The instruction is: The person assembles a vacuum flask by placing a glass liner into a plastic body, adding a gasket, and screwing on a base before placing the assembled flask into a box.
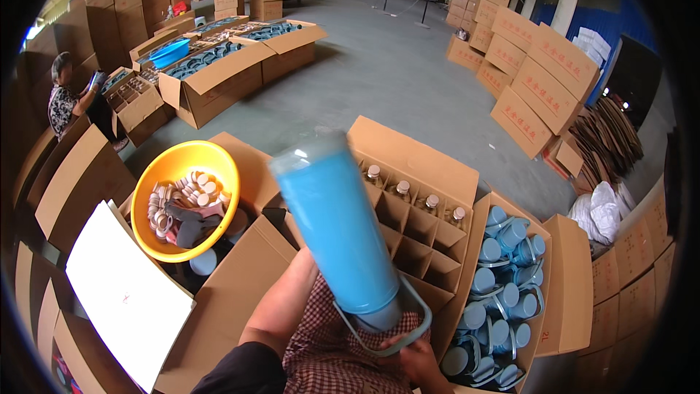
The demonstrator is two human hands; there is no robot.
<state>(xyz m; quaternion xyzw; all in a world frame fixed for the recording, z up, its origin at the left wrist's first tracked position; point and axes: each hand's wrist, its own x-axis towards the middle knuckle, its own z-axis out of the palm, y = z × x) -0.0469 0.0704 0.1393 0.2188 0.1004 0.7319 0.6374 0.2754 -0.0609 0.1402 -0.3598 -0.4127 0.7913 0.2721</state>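
Note:
A blue thermos flask (332, 222) is held up at a tilt in front of me, its far end greyish and blurred, its handled end toward my lap. My left hand reaches behind its body; the wrist (305, 266) shows, but the flask hides the fingers. Down at the grey-blue carrying handle (425, 321), my right hand (414, 356) is closed on the loop. Beyond the flask stands an open divided carton (415, 147), with several silvery-topped glass bottle necks (402, 188) in its far compartments. Nearer compartments show bare cardboard walls.
At right, a carton (569, 284) holds many blue handled tops (499, 332). On the left are a yellow basin (232, 175) of pale lids and a white sheet (124, 292). Farther off, a person (69, 102) sits beside open cartons (226, 80). Stacked boxes (543, 91) stand at right.

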